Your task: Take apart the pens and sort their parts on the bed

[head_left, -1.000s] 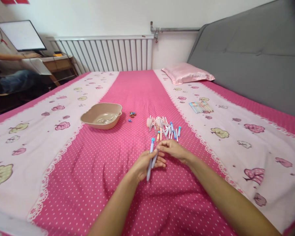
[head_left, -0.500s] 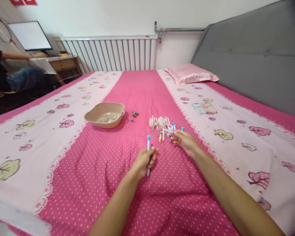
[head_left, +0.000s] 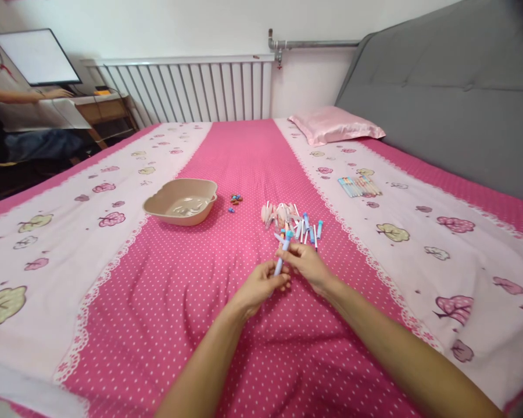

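Observation:
My left hand (head_left: 260, 284) is closed around a lavender pen (head_left: 283, 255) with a light blue top, which tilts up and to the right. Close against it, my right hand (head_left: 310, 266) pinches a small pale lavender piece that looks like a pen cap (head_left: 279, 237), by the pen's upper part. Whether the two pieces touch I cannot tell. Just beyond the hands lies a loose pile of pale pink pen parts (head_left: 281, 215). Several blue-and-lavender pen barrels (head_left: 312, 234) and thin white sticks lie at its right side.
A beige basin (head_left: 174, 219) with clear pieces inside stands to the left, beside small colourful trinkets (head_left: 236, 200). A row of finished-looking pens (head_left: 359, 186) lies at the right. Farther back are a pink pillow (head_left: 335, 125), a radiator (head_left: 187, 90) and a person's arm (head_left: 21, 96) at a desk.
My right hand has come from the pile toward the left hand, bringing the pale piece. The pen in my left hand has tilted to the right. The view has shifted slightly.

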The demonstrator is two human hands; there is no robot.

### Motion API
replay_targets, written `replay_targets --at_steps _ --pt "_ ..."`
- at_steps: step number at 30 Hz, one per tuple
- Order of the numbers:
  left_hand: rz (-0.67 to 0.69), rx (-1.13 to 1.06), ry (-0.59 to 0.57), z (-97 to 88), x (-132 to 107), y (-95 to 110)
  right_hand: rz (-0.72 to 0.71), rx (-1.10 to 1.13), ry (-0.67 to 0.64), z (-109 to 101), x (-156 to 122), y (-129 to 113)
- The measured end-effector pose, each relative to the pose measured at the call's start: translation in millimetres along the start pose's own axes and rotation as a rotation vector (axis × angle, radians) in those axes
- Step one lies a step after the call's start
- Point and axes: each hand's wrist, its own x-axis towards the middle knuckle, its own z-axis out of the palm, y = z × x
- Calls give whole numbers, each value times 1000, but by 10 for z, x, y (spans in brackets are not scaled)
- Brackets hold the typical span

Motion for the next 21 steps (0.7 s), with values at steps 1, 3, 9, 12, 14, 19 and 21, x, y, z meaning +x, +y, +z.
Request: replay_targets --at_steps 1,3,9,12,14,19,21 --pt "28 6 43 -9 18 -15 0 11 74 -20 14 -11" --pt "68 85 148 -38 59 -60 13 11 151 -59 42 -33" --pt "232 417 354 -98 81 -137 35 55 118 -58 49 -24" --pt "276 485 365 -77 36 -94 25 62 87 -46 37 -20" --pt "286 492 346 -59 15 -70 1 41 98 -47 37 -24" --pt "189 367 231 -28 30 -47 -84 -37 83 -73 52 -36" --pt "99 227 164 -17 38 -22 -94 -45 61 -85 51 -46"
